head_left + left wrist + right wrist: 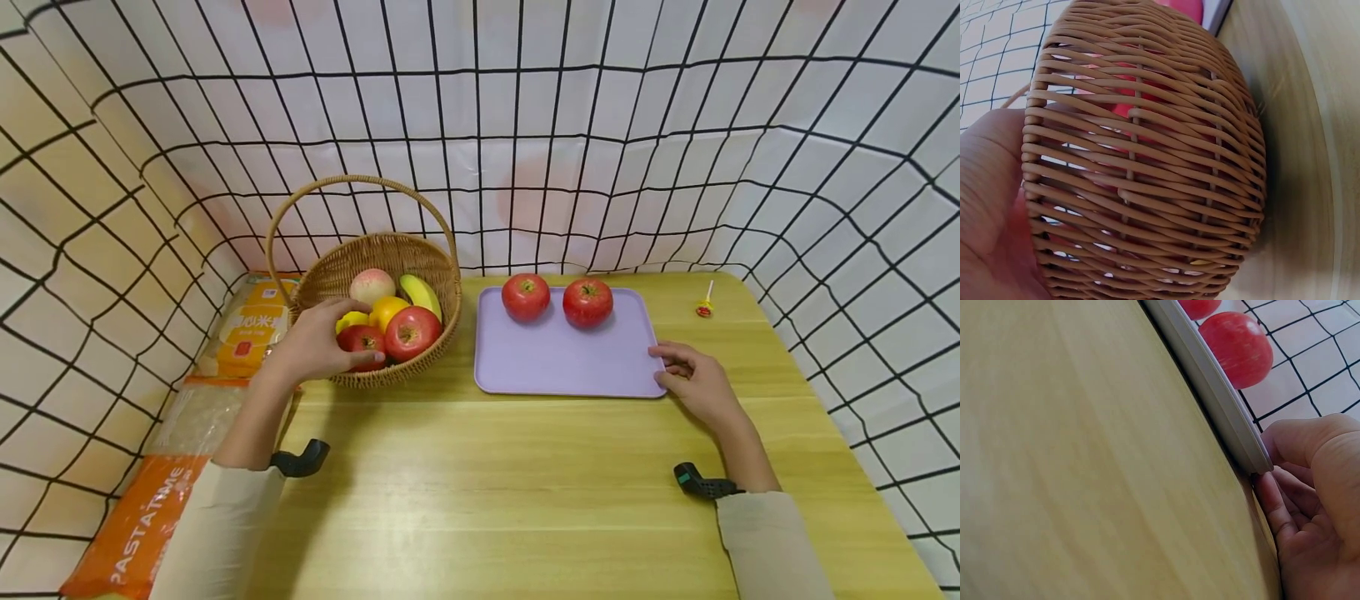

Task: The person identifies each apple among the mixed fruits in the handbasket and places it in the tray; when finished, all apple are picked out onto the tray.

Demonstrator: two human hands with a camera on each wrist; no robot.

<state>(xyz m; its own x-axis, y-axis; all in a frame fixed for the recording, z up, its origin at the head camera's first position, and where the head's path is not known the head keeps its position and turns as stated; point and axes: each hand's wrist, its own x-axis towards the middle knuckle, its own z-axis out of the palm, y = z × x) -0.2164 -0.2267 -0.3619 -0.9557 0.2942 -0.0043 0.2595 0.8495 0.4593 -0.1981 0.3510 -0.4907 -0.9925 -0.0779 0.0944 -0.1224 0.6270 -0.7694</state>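
Far left, an orange-and-clear plastic PASTATIME bag lies in front of a yellow-and-clear plastic package. Now the left hand, in over the rim of a round brown wicker basket: fingers bent, spread wide, thumb against a shiny red apple inside; whether it has a firm hold, I can't tell. Packed around that apple: a pale pink peach, a round orange-yellow fruit, a curved yellow banana and a larger red apple. Across to the flat lilac rectangular tray on the table, two glossy red apples side by side at its back edge. The right hand pinches the tray's right rim, thumb and fingers nearly closed on it. Beyond, a small wrapped lollipop.
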